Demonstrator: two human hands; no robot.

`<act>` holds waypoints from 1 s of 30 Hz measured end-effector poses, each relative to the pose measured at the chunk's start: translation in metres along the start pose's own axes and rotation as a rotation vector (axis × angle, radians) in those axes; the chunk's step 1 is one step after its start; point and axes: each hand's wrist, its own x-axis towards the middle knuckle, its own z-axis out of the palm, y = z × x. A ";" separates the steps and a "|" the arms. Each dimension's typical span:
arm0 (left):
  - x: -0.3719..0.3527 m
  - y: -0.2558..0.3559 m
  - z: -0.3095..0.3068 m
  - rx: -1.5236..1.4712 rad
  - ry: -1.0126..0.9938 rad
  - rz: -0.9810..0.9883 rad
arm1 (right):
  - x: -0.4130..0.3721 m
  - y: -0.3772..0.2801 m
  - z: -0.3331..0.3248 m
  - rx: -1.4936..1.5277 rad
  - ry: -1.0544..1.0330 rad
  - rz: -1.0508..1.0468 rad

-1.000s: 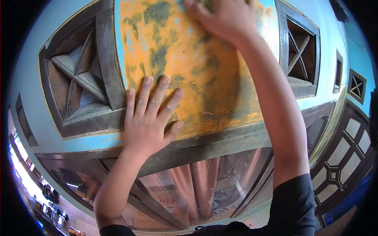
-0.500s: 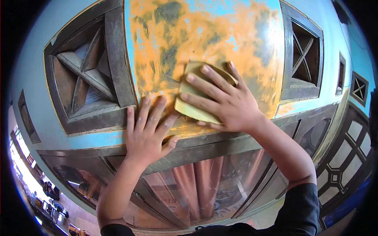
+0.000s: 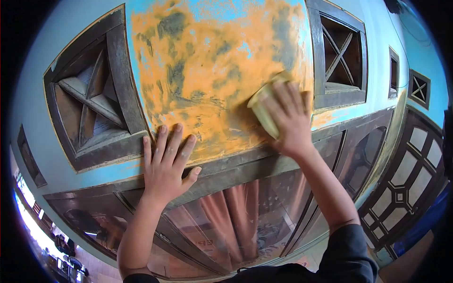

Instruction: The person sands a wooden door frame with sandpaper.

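Between the left hand [image 3: 163, 177], flat with fingers apart at centre left, and the right hand [image 3: 291, 118], open room is left on the wall panel [image 3: 207, 61], edged by dark window frames [image 3: 125, 80] and a beam [image 3: 236, 173]. Its orange surface is patched with grey and blue. At centre right, a blurred yellow sheet [image 3: 262, 112] is clamped under the right hand.

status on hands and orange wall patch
Right hand holding yellowish sheet against orange patch. Left hand open at its lower left. Patch mottled grey. No obstruction visible.

Sheet [image 3: 263, 115] on wall panel [image 3: 205, 70] between left vent [image 3: 94, 100] and right vent [image 3: 339, 55]
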 end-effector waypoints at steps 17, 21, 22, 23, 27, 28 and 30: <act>-0.033 0.056 0.033 -0.109 0.155 -0.303 | -0.091 -0.024 0.034 0.071 0.080 0.268; -0.031 0.059 0.033 -0.141 0.183 -0.339 | -0.108 -0.019 0.031 0.135 0.099 0.393; -0.030 0.060 0.035 -0.140 0.201 -0.352 | -0.113 -0.028 0.031 0.150 0.035 0.296; -0.029 0.062 0.037 -0.140 0.216 -0.362 | -0.117 -0.031 0.033 0.058 0.000 0.117; -0.025 0.070 0.039 -0.165 0.272 -0.395 | -0.105 0.026 0.028 0.193 0.296 0.539; -0.023 0.073 0.040 -0.179 0.289 -0.402 | -0.107 0.024 0.026 0.179 0.245 0.468; -0.019 0.079 0.041 -0.181 0.302 -0.424 | -0.112 0.006 0.021 0.149 0.144 0.329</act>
